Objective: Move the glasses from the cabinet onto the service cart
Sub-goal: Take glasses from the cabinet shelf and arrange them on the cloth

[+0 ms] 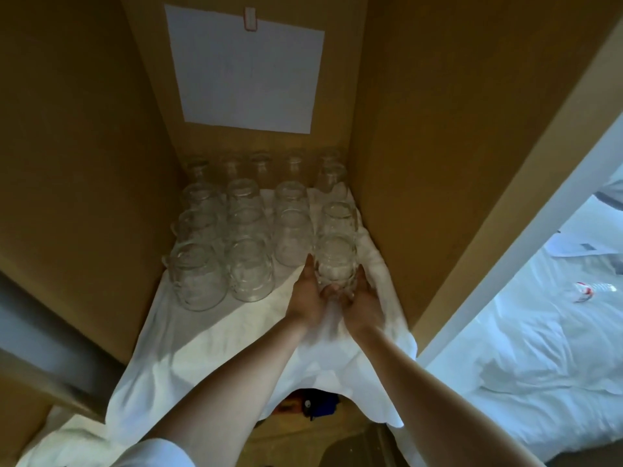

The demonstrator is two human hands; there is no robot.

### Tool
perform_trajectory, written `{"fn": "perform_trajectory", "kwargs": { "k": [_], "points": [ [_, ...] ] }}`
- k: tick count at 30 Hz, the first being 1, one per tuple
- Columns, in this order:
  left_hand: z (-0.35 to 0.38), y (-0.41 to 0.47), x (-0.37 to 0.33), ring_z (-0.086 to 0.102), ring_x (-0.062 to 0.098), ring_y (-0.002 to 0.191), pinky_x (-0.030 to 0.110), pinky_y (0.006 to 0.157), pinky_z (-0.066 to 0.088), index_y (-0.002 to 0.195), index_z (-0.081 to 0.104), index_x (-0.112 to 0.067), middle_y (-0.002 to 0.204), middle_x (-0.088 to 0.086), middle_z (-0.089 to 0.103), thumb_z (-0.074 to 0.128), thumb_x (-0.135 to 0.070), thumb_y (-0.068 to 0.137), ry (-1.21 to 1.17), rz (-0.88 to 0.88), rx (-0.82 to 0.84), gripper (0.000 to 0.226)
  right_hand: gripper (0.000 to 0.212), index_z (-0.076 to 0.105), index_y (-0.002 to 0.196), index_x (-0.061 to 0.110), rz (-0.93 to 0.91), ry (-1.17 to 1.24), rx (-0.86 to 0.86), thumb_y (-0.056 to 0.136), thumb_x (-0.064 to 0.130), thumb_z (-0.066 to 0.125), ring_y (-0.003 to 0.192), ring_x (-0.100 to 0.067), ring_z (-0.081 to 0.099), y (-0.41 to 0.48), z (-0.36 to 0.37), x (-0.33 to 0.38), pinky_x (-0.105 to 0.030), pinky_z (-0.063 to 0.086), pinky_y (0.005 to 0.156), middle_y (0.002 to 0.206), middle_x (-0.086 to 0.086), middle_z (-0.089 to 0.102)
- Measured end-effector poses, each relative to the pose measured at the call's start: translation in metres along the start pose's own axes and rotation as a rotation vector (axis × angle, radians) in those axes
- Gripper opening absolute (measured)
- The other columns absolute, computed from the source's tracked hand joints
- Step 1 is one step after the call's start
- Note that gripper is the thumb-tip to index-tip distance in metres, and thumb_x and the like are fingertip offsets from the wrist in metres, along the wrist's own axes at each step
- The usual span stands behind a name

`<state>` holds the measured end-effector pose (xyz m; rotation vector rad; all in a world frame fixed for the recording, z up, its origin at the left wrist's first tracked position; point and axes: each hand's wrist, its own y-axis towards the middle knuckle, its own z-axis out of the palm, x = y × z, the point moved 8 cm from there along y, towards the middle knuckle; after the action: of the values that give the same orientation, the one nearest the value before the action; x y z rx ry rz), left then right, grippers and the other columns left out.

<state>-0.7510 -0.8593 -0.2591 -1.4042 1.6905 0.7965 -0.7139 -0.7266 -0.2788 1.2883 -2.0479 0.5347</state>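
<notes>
Several clear glasses stand upside down in rows on a white cloth (209, 332) inside a wooden cabinet (84, 146). The nearest glass of the right-hand row (335, 257) sits between both my hands. My left hand (308, 298) cups its left side and my right hand (360, 301) cups its right side, fingers curled round its lower part. A glass mug with a handle (195, 278) stands at the front left, another glass (251, 269) beside it. The service cart is not in view.
A white sheet of paper (246, 69) hangs on the cabinet's back wall. The cloth hangs over the shelf's front edge. To the right, past a white frame (526, 244), lies a bed with white linen (539, 348). Dark items (313, 404) show below the shelf.
</notes>
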Motion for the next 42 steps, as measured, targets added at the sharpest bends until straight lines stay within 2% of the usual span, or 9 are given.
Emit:
{"fn": "perform_trajectory", "kwargs": {
  "k": [2,6,9,12,18,21,26,33,42],
  "points": [
    [0.0,0.0,0.002,0.052,0.014,0.122,0.012,0.093,0.042,0.148,0.024,-0.014,0.144,0.009,0.044,0.059,-0.025,0.094,-0.007,-0.025,0.018,0.065,0.039,0.038,0.141,0.026,0.009,0.021,0.03,0.102,0.03,0.036,0.117,-0.016,0.05,-0.002,-0.003,-0.001,-0.021,0.033,0.104,0.126,-0.002,0.055],
    [-0.004,-0.013,0.018,0.038,0.024,0.135,0.024,0.106,0.033,0.152,0.014,-0.01,0.152,0.008,0.031,0.076,-0.039,0.074,-0.095,-0.172,0.062,0.104,0.05,0.034,0.144,0.017,0.024,0.027,0.085,0.096,0.02,0.047,0.113,-0.017,0.054,-0.009,-0.004,-0.002,-0.022,0.04,0.095,0.131,0.0,0.055],
    [-0.016,-0.034,0.026,0.037,0.022,0.136,0.02,0.101,0.031,0.147,0.029,-0.011,0.149,0.005,0.036,0.068,-0.035,0.085,0.108,-0.199,-0.008,0.077,0.046,0.038,0.138,0.019,-0.012,0.03,0.025,0.093,0.017,0.049,0.098,-0.019,0.06,-0.035,-0.017,-0.001,-0.023,0.044,0.074,0.118,0.0,0.059],
    [-0.03,-0.058,0.03,0.049,0.02,0.124,0.016,0.091,0.033,0.131,0.053,-0.015,0.136,0.003,0.052,0.063,-0.033,0.089,0.231,-0.136,-0.045,0.047,0.033,0.052,0.123,0.02,-0.173,-0.039,0.091,0.093,0.012,0.044,0.101,-0.021,0.058,-0.064,-0.01,0.013,-0.025,0.043,0.07,0.114,0.0,0.059],
    [-0.078,-0.144,0.069,0.063,0.017,0.1,0.02,0.082,0.045,0.109,0.068,-0.019,0.107,0.0,0.069,0.054,-0.016,0.091,0.265,-0.175,-0.067,0.023,0.028,0.061,0.113,0.023,-0.394,-0.079,0.422,0.093,0.016,0.044,0.098,-0.019,0.06,-0.122,0.058,0.047,-0.026,0.049,0.078,0.112,0.002,0.065],
    [-0.104,-0.191,0.122,0.061,0.016,0.106,0.018,0.089,0.043,0.113,0.067,-0.017,0.116,0.001,0.068,0.055,-0.015,0.091,0.401,-0.316,0.057,0.026,0.031,0.058,0.12,0.025,-0.437,-0.067,0.641,0.091,0.016,0.05,0.1,-0.018,0.062,-0.168,0.102,0.065,-0.032,0.051,0.089,0.113,0.0,0.065],
    [-0.169,-0.25,0.191,0.051,0.022,0.119,0.033,0.095,0.046,0.127,0.056,-0.02,0.131,0.003,0.055,0.054,-0.022,0.091,0.53,-0.565,0.04,0.036,0.061,0.031,0.145,0.033,-0.599,-0.317,0.964,0.091,0.02,0.055,0.135,-0.022,0.036,-0.234,0.156,0.078,-0.032,0.033,0.11,0.151,0.001,0.033],
    [-0.245,-0.317,0.257,0.052,0.022,0.116,0.031,0.087,0.045,0.129,0.053,-0.025,0.129,0.002,0.053,0.053,-0.021,0.089,0.523,-0.67,-0.007,0.039,0.068,0.023,0.15,0.028,-0.685,-0.463,1.03,0.092,0.017,0.057,0.139,-0.023,0.031,-0.292,0.234,0.133,-0.034,0.031,0.113,0.155,-0.001,0.024],
    [-0.419,-0.394,0.352,0.052,0.025,0.118,0.034,0.095,0.046,0.129,0.054,-0.023,0.128,0.006,0.054,0.053,-0.022,0.089,0.591,-0.719,-0.052,0.04,0.067,0.021,0.15,0.026,-0.708,-0.416,1.083,0.092,0.015,0.054,0.14,-0.024,0.029,-0.397,0.36,0.257,-0.03,0.031,0.11,0.157,-0.004,0.016]
  ]
}}
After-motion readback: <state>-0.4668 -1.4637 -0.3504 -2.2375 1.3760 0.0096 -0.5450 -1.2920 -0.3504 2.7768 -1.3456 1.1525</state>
